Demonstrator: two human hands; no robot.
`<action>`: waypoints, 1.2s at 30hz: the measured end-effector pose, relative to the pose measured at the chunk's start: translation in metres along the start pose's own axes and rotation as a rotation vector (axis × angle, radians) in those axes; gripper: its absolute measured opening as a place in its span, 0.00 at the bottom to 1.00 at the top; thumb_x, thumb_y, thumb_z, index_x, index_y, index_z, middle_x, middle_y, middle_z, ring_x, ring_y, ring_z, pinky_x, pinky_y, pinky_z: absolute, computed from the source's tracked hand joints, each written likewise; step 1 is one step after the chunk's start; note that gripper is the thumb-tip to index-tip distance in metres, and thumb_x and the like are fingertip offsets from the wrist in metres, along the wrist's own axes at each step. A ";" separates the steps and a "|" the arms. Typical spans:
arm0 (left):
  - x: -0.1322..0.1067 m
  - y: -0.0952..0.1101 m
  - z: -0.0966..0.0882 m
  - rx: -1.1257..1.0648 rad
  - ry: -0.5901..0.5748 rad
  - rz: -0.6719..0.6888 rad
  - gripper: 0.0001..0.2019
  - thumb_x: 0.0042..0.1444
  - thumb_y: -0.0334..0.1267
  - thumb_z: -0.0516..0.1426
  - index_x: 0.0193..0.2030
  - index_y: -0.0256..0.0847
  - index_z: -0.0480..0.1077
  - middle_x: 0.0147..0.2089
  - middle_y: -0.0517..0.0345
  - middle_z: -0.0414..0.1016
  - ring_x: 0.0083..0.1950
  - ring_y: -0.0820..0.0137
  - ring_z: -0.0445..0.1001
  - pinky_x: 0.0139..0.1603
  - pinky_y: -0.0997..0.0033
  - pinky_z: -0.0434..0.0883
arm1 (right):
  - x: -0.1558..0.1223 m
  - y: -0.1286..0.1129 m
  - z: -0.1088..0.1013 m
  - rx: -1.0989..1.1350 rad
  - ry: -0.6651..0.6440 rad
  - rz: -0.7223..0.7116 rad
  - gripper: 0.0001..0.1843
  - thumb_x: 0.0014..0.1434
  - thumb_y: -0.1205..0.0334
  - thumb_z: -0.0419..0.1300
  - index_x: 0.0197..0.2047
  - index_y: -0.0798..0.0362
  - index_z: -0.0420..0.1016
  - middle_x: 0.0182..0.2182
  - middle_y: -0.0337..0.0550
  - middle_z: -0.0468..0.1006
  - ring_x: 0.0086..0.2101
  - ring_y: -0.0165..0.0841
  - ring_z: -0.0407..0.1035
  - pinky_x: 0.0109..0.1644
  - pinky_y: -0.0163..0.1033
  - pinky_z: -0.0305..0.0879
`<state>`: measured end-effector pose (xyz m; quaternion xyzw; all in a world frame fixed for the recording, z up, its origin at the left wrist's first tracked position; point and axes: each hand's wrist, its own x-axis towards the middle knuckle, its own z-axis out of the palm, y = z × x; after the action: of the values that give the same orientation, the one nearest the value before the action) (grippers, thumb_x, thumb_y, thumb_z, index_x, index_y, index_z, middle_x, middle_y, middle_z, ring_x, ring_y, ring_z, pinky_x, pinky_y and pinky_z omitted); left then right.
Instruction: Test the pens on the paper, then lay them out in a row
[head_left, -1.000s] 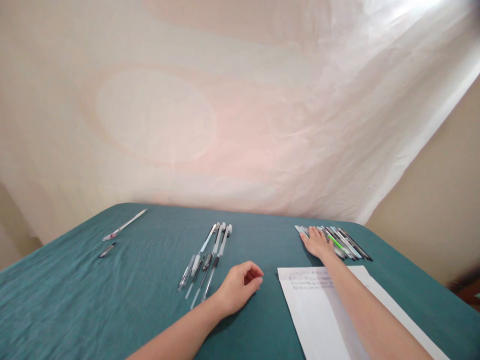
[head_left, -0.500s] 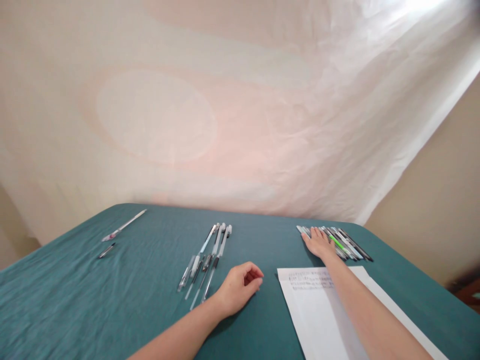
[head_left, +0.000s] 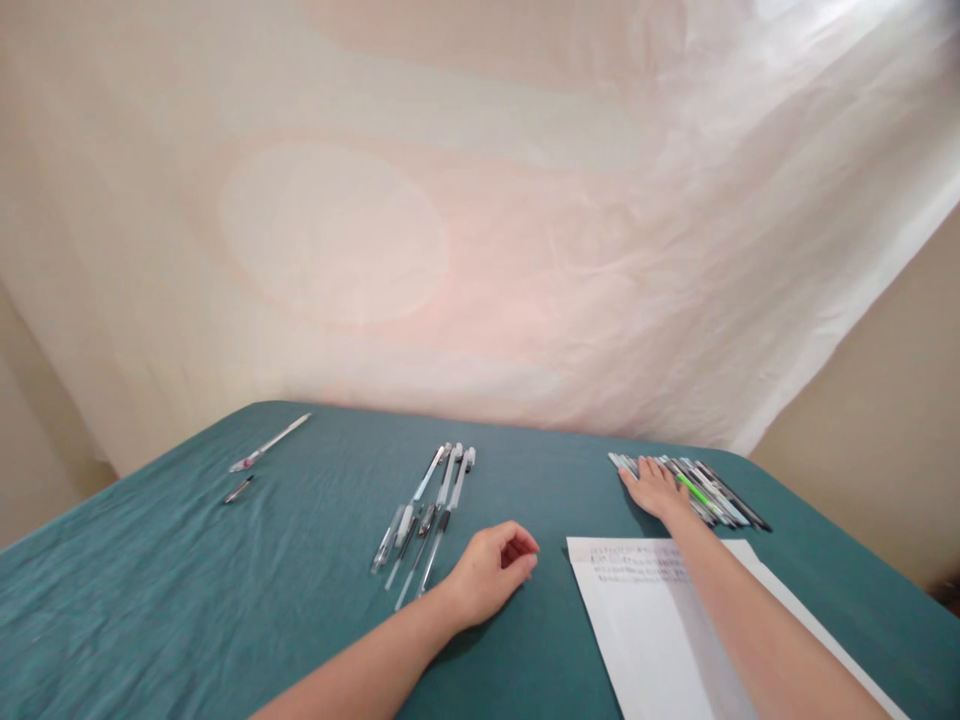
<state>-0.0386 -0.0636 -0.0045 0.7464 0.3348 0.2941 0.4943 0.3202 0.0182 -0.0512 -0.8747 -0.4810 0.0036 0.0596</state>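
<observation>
My right hand [head_left: 656, 488] lies flat with fingers spread on a row of pens [head_left: 724, 495] at the far right. One of those pens is bright green [head_left: 696, 491]; part of the row is hidden under the hand. My left hand [head_left: 495, 570] rests on its side on the table, fingers loosely curled, a gap between thumb and fingertips, nothing in it. Just left of it lies a group of clear and white pens [head_left: 427, 520], some set behind others.
A sheet of white paper [head_left: 637, 630] with handwritten lines lies under my right forearm. Far left on the green cloth [head_left: 187, 600] are a long white pen [head_left: 277, 440] and a short dark pen piece [head_left: 238, 489]. A pale curtain [head_left: 480, 250] hangs behind the table.
The whole view has shifted slightly, so things appear a little further right. Both hands keep their places, the right one still on the pens.
</observation>
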 end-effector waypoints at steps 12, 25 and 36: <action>-0.007 0.049 -0.050 0.842 0.118 -0.123 0.08 0.49 0.35 0.52 0.36 0.38 0.67 0.37 0.50 0.72 0.39 0.63 0.71 0.40 0.66 0.65 | -0.041 -0.045 -0.033 0.079 0.193 -0.183 0.24 0.55 0.51 0.47 0.51 0.56 0.63 0.54 0.54 0.60 0.54 0.45 0.53 0.55 0.51 0.46; -0.019 0.076 -0.105 1.163 -0.071 -0.452 0.11 0.42 0.29 0.53 0.35 0.36 0.71 0.39 0.41 0.74 0.42 0.54 0.72 0.37 0.62 0.67 | -0.229 -0.185 -0.075 0.491 -0.167 -1.235 0.15 0.57 0.68 0.49 0.46 0.50 0.67 0.43 0.41 0.70 0.42 0.31 0.65 0.47 0.35 0.60; -0.016 0.066 -0.102 1.150 -0.078 -0.460 0.15 0.41 0.30 0.54 0.39 0.38 0.69 0.41 0.44 0.74 0.42 0.57 0.73 0.38 0.64 0.68 | -0.251 -0.194 -0.068 0.418 -0.114 -1.380 0.16 0.58 0.71 0.47 0.48 0.53 0.65 0.45 0.44 0.70 0.44 0.33 0.61 0.49 0.39 0.58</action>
<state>-0.1131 -0.0401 0.0904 0.8122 0.5736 -0.0749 0.0756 0.0260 -0.0971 0.0248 -0.3405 -0.9153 0.1025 0.1890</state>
